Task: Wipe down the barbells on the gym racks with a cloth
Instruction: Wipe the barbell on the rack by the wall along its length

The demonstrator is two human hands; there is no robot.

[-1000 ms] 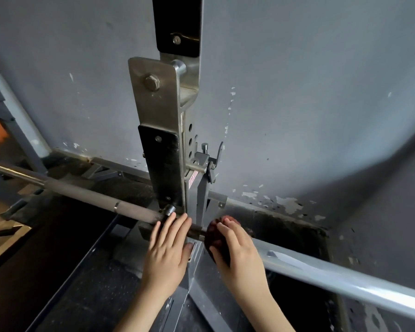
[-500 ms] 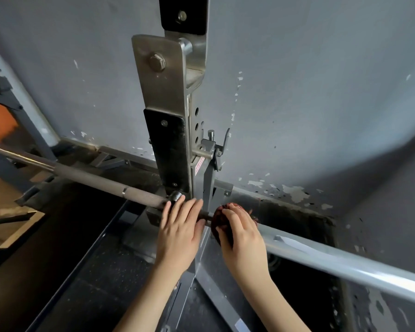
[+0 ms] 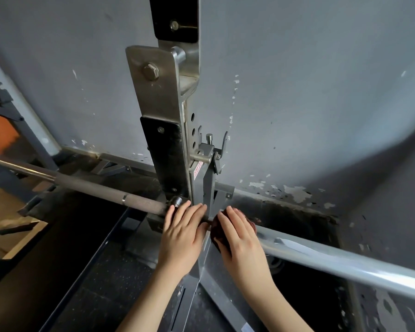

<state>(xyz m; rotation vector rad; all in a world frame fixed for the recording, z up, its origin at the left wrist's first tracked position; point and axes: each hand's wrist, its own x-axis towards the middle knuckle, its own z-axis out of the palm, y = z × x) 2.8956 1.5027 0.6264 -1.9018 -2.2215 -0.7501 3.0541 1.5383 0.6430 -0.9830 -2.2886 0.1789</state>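
A barbell [image 3: 101, 190] runs from the far left down to the right, its thick shiny sleeve [image 3: 345, 262] reaching the right edge. It rests at the foot of a steel rack upright [image 3: 168, 130]. My left hand [image 3: 181, 238] lies over the bar just left of the upright's base, fingers fairly straight. My right hand [image 3: 240, 240] grips a dark red cloth [image 3: 219, 232] wrapped on the bar where the sleeve begins. The bar between the two hands is hidden.
A grey wall [image 3: 297, 92] with chipped paint stands close behind the rack. A pin-and-lever fitting [image 3: 210, 152] sticks out of the upright above my hands. Dark rubber flooring [image 3: 101, 279] and rack base rails lie below; an orange pad [image 3: 0, 133] shows far left.
The view has shifted slightly up and down; both hands stay at the same place on the bar, the right one still holding the cloth against it.
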